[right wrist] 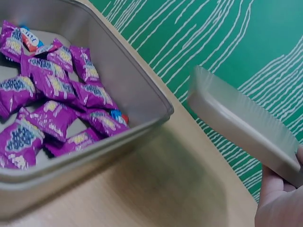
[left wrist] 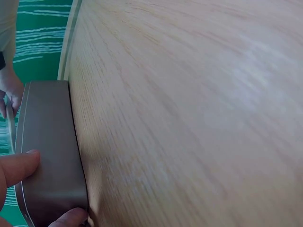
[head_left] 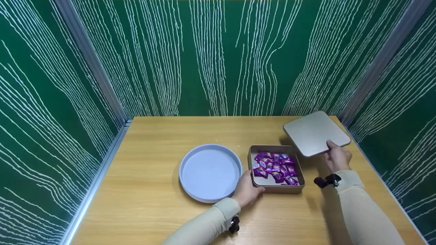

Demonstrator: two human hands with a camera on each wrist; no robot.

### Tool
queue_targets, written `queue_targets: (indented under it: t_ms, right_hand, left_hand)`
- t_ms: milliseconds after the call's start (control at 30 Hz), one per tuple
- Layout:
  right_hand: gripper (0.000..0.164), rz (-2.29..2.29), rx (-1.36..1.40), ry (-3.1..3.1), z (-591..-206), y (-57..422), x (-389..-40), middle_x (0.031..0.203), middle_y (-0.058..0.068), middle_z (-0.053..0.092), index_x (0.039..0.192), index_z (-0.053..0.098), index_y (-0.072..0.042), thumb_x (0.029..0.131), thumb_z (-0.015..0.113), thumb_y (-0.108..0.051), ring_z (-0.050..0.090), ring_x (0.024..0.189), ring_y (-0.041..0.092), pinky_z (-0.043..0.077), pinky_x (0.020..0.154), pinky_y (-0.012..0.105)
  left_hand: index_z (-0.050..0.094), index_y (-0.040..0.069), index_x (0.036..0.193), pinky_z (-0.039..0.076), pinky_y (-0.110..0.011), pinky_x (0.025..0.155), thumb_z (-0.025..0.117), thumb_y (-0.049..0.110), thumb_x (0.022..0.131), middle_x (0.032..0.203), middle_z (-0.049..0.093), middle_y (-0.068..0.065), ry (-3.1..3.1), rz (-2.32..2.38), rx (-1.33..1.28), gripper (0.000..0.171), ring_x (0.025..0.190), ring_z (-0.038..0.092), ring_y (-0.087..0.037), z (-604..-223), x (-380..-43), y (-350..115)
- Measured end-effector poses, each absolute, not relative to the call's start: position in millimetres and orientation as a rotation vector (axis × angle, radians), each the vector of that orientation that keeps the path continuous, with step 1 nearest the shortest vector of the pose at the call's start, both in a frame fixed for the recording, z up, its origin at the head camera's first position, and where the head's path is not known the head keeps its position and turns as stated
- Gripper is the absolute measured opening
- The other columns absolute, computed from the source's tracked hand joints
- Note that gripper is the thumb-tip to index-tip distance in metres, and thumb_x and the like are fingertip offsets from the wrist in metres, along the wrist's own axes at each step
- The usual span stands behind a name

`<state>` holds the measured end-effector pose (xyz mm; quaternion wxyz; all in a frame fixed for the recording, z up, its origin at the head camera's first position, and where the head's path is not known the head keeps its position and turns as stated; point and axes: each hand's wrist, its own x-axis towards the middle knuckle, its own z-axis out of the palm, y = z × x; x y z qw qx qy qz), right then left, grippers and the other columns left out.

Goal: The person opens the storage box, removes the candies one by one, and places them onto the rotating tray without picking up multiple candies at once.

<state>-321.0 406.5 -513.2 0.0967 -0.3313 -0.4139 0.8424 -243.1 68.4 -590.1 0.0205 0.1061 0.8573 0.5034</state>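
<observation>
Purple, grape-printed wrappers (right wrist: 53, 118) carry blurred lettering (right wrist: 60, 86).

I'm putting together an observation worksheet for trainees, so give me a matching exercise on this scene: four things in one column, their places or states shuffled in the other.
Column one
1. Lid
2. Purple-wrapped candies
3. Round pale blue dish
4. Left hand

Column two
A. Lying inside the square tin
B. Standing on the table, to the left of the tin
C. Holding the tin at its near left corner
D. Held up off the table by the right hand

Right pairs: 1-D, 2-A, 3-B, 4-C
</observation>
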Motion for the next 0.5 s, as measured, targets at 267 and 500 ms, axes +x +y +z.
queue_targets:
  t_ms: [267, 500]
  right_hand:
    - [0.015, 2.459, -1.105, -1.273, -526, 416, -314, 0.097, -0.004, 0.067, 0.116, 0.062, -0.013, 0.105, 0.071, -0.017, 0.060, 0.077, 0.009, 0.051, 0.054, 0.022]
    - [0.023, 2.408, -1.203, -1.410, -536, 420, -309, 0.114, -0.006, 0.056, 0.123, 0.055, -0.018, 0.107, 0.070, -0.025, 0.057, 0.087, 0.007, 0.054, 0.060, 0.020]
  left_hand:
    - [0.061, -0.004, 0.140, 0.051, -0.047, 0.118, 0.092, 0.003, 0.077, 0.134, 0.071, -0.021, 2.648, 1.566, 0.317, 0.070, 0.127, 0.067, -0.037, -590, -243, 69]
    - [0.062, -0.003, 0.139, 0.051, -0.046, 0.117, 0.092, 0.003, 0.078, 0.133, 0.072, -0.020, 2.655, 1.561, 0.308, 0.068, 0.127, 0.068, -0.035, -590, -243, 69]
